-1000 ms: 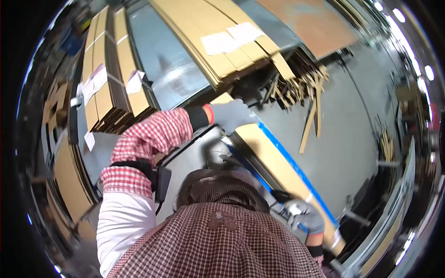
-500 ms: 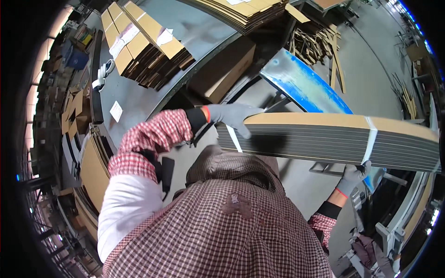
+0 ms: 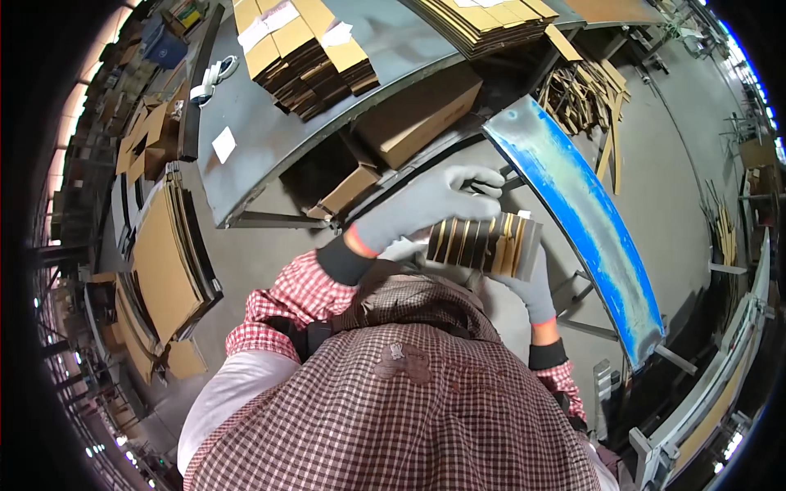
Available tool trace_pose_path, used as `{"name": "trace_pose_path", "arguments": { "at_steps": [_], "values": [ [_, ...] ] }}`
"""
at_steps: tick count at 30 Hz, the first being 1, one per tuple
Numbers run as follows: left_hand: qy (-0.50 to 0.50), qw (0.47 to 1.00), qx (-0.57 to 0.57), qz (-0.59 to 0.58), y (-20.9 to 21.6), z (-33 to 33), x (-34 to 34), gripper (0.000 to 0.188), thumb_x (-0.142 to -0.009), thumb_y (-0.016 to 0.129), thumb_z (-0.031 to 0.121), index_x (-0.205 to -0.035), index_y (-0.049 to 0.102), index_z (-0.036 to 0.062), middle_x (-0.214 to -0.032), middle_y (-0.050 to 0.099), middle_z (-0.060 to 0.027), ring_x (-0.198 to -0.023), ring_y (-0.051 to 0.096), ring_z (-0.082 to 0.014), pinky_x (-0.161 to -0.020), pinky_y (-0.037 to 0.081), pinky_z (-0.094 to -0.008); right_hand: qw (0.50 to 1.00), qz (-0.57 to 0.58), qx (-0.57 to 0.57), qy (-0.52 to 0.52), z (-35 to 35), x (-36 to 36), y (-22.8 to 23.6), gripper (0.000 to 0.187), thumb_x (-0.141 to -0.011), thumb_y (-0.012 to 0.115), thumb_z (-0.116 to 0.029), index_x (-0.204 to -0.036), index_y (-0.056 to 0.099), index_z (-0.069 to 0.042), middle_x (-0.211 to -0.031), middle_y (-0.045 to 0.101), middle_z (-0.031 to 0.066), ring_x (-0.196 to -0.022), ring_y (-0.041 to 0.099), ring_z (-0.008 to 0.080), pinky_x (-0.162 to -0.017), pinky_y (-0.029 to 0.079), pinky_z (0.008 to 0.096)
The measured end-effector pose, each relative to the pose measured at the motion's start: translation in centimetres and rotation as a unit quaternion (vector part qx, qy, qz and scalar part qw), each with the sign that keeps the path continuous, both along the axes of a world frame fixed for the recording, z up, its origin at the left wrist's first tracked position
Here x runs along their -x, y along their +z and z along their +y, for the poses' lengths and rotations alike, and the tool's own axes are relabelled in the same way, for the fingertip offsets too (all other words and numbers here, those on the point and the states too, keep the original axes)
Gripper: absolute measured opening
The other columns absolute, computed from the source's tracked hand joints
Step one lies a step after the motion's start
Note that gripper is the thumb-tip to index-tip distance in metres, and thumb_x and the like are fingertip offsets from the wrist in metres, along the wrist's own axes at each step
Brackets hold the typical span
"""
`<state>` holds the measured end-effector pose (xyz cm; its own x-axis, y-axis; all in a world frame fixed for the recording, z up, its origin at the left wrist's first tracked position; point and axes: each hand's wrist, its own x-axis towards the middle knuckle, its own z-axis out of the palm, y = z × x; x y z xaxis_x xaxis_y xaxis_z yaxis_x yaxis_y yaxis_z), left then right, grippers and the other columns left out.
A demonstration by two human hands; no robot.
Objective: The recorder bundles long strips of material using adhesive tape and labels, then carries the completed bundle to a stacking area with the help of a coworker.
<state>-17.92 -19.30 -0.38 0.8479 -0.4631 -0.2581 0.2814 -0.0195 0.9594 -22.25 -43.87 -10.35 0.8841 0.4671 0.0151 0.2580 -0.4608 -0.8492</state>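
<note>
A strapped bundle of cardboard strips [image 3: 479, 247] is held in front of my body, its layered dark and tan end facing up toward me. My right hand [image 3: 534, 282], in a grey glove, grips the bundle from its right and lower side, with most of the fingers hidden behind it. Just above the bundle's upper left edge is my left hand [image 3: 438, 200], also gloved. Its fingers are curved and apart from the thumb, with nothing visible between them. Whether it touches the bundle's edge is unclear.
A worn blue curved chute [image 3: 585, 221] slopes along the right. Ahead, a grey table [image 3: 286, 147] bears a stack of folded cardboard [image 3: 303, 53] and a tape roll [image 3: 214, 78]. Under it are open boxes [image 3: 417, 114]. Cardboard sheets [image 3: 168, 262] lean at left; scrap strips [image 3: 581, 94] lie far right.
The bundle has swung from lying lengthwise across the right side to end-on in front of me. My left hand has come off its top, and my right hand has moved inward with it.
</note>
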Motion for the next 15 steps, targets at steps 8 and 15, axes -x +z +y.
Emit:
{"name": "trace_pose_path", "arguments": {
  "at_steps": [8, 15],
  "values": [
    [-0.043, 0.984, -0.161, -0.064, -5.5, 1.8, -3.7, 0.032, -0.079, 0.071, 0.018, -0.105, 0.071, -0.0004, -0.096, 0.072, -0.0081, -0.088, 0.064, -0.0113, -0.081, 0.050, -0.0259, 0.997, 0.022, -0.076, -0.025, 2.4, -3.7, -6.7, 0.069, -0.072, 0.083, -0.018, -0.128, 0.045, -0.003, -0.110, 0.065, 0.0161, -0.102, 0.064, 0.0301, -0.082, 0.053, 0.0369],
    [-0.032, 0.961, -0.232, -0.148, -7.1, 1.9, -5.8, 0.026, -0.073, 0.071, 0.016, -0.094, 0.073, 0.0005, -0.082, 0.071, -0.0075, -0.079, 0.064, -0.0127, -0.075, 0.051, -0.0282, 0.997, 0.003, -0.064, -0.032, 2.9, -5.8, -9.4, 0.091, -0.060, 0.091, -0.025, -0.133, 0.044, 0.000, -0.126, 0.056, 0.0159, -0.116, 0.055, 0.0301, -0.101, 0.043, 0.0385]
  ]
}}
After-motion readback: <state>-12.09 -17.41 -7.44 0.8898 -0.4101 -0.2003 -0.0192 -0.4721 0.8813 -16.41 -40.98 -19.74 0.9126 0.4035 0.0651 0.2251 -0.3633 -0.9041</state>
